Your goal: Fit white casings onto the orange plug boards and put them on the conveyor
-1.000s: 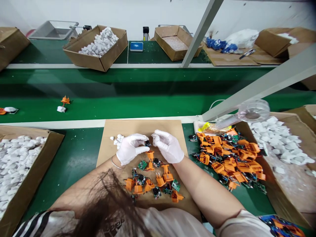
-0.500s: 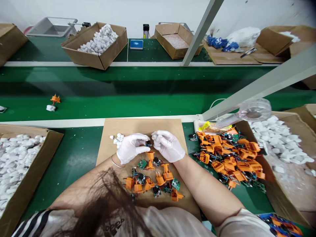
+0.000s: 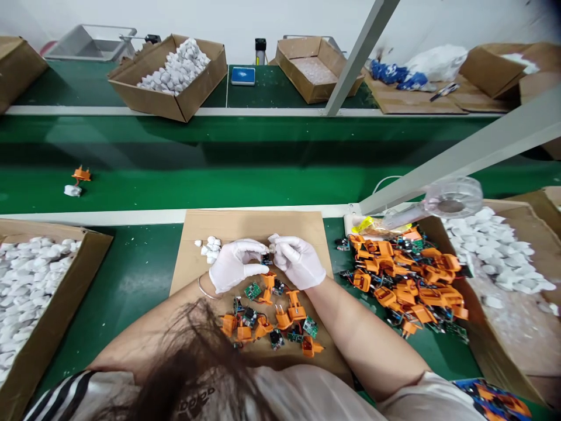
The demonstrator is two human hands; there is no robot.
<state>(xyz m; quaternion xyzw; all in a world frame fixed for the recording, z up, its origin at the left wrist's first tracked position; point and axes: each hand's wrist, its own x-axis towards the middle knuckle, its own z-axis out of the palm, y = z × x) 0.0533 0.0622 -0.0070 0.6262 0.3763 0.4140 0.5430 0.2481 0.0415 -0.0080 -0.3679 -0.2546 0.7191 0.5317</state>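
My left hand (image 3: pixel 234 266), in a white glove, pinches a small circuit board (image 3: pixel 265 258) between thumb and fingers. Close beside it, my gloved right hand (image 3: pixel 303 264) is closed on a small white piece (image 3: pixel 273 239), mostly covered by the fingers. Just below the hands lies an orange plug housing (image 3: pixel 267 286). Nearer my body, several more orange plugs (image 3: pixel 283 316) and green circuit boards (image 3: pixel 310 326) are scattered on a cardboard sheet (image 3: pixel 201 225). A few white pieces (image 3: pixel 213 248) lie left of my left hand.
A heap of orange plugs with boards (image 3: pixel 405 280) lies at right, beside a carton of white pieces (image 3: pixel 495 248). Another carton (image 3: pixel 94 245) stands at left. Across the back run a green belt (image 3: pixel 210 187) and a shelf with boxes (image 3: pixel 175 108). A metal post (image 3: pixel 438 155) slants at right.
On the belt, the orange plug with its white lump has travelled left. The board and the white piece have come slightly closer together in my hands.
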